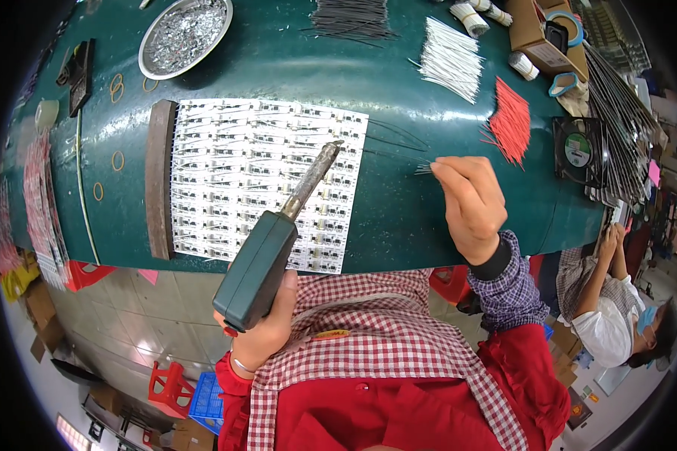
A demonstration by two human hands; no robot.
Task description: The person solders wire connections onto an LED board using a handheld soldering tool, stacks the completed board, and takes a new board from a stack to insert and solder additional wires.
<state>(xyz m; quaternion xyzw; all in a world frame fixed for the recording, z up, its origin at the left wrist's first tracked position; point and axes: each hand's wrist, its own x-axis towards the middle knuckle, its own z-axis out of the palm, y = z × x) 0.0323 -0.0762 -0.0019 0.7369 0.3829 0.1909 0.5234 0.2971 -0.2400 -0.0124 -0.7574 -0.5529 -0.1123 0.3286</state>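
My left hand (267, 331) is closed round the handle of a dark green soldering gun (256, 263). Its metal tip points up and to the right, over the right part of a white circuit board panel (337, 259). Rows of small black components and thin wires cover this panel. A few dark wires (399, 141) stick out past its right edge. To the right of the panel, my right hand (474, 201) is closed in a pinch on thin wires (422, 170), whose short ends show beyond the fingertips.
A brown bar (160, 180) lies along the panel's left edge. Behind stands a metal bowl (147, 52) of silvery scraps. Black (350, 16), white (451, 60) and red wires (510, 120) lie in piles. A black fan (579, 150) and a cardboard box (538, 45) stand right; another person (605, 316) sits beyond.
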